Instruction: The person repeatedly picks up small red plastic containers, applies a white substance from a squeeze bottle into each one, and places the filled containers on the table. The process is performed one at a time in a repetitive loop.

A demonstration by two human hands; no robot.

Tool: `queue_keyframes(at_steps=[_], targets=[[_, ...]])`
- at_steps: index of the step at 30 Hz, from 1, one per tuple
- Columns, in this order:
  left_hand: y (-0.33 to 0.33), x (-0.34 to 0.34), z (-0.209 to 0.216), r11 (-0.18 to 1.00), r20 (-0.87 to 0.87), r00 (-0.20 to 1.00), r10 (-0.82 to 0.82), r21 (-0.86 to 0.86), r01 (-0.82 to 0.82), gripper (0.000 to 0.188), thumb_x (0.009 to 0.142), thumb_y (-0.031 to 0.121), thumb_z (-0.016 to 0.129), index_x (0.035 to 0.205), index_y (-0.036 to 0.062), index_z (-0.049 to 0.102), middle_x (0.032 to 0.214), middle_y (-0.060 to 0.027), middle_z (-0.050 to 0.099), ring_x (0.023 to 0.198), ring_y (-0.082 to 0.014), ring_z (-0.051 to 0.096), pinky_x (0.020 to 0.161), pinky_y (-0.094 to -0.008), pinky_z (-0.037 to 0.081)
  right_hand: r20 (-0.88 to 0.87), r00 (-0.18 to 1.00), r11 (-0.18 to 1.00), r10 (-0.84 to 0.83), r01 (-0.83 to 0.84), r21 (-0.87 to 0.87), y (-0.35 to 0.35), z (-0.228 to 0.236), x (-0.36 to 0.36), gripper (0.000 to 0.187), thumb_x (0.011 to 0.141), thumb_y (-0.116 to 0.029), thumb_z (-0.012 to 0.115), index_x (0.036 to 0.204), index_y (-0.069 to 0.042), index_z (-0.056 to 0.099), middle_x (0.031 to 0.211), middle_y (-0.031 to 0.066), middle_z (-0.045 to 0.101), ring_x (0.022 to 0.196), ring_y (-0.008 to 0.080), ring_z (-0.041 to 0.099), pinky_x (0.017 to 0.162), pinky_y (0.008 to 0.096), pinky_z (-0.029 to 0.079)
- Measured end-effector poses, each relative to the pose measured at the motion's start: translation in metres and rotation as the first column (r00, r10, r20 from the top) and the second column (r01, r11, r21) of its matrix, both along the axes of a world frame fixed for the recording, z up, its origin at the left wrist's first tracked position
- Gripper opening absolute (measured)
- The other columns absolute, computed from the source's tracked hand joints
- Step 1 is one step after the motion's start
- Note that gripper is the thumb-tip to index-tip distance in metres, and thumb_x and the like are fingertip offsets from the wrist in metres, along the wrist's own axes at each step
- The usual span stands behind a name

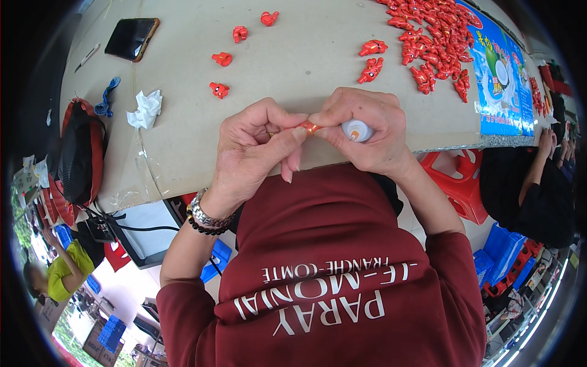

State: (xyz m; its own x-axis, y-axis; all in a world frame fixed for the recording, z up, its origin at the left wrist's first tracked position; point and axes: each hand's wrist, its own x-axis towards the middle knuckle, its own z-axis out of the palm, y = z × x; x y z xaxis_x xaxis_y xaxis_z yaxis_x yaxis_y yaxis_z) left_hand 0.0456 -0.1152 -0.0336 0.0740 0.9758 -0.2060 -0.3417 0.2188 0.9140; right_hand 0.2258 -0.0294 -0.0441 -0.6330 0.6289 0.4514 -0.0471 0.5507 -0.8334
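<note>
Left hand and right hand pinch 1 red piece by the table, the right also clasping a white bottle; 4 red figures appear finished, the right-side heap apparently remaining.

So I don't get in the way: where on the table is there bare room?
The table has room between the four spaced red pieces and the two near the heap, beyond the fingers. Another patch lies between the phone, tissue and those four. It's crowded at right, with heap and blue sheet, and at left by the bag.
</note>
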Motion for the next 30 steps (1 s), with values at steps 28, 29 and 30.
queue_keyframes(at_steps=[28, 29, 30], targets=[[0.0005, 0.0002, -0.0004, 0.999, 0.045, 0.999, 0.03, 0.011, -0.031, 0.008, 0.091, 0.0, 0.055, 0.097, -0.0024, 0.058, 0.071, -0.0067, 0.063, 0.051, -0.0059, 0.056, 0.041, -0.0183, 0.044, -0.029, 0.999, 0.997, -0.04, 0.039, -0.06, -0.0005, -0.0003, -0.0031, 0.011, 0.074, 0.003, 0.073, 0.082, 0.0, 0.065, 0.071, 0.0064, 0.065, 0.062, 0.0128, 0.062, 0.054, 0.0233, 0.046], [0.0014, 0.0016, 0.0001, 0.999, 0.05, 0.998, 0.043, 0.013, -0.043, 0.008, 0.091, 0.001, 0.055, 0.098, -0.0026, 0.058, 0.072, -0.0069, 0.063, 0.052, -0.0059, 0.056, 0.041, -0.0183, 0.044, -0.018, 0.998, 0.991, -0.062, 0.059, -0.121, -0.001, 0.0008, -0.0034, 0.011, 0.074, 0.003, 0.073, 0.083, 0.0, 0.066, 0.072, 0.0058, 0.065, 0.062, 0.0117, 0.061, 0.054, 0.0231, 0.046], [0.0021, 0.0028, 0.0008, 0.998, 0.055, 0.997, 0.056, 0.016, -0.057, 0.009, 0.091, 0.001, 0.055, 0.099, -0.0028, 0.057, 0.073, -0.007, 0.063, 0.052, -0.006, 0.056, 0.041, -0.0183, 0.044, -0.006, 0.997, 0.98, -0.081, 0.078, -0.181, -0.0016, 0.0027, -0.0038, 0.012, 0.075, 0.002, 0.073, 0.084, 0.0, 0.066, 0.072, 0.0051, 0.065, 0.062, 0.0105, 0.061, 0.054, 0.0228, 0.046]])
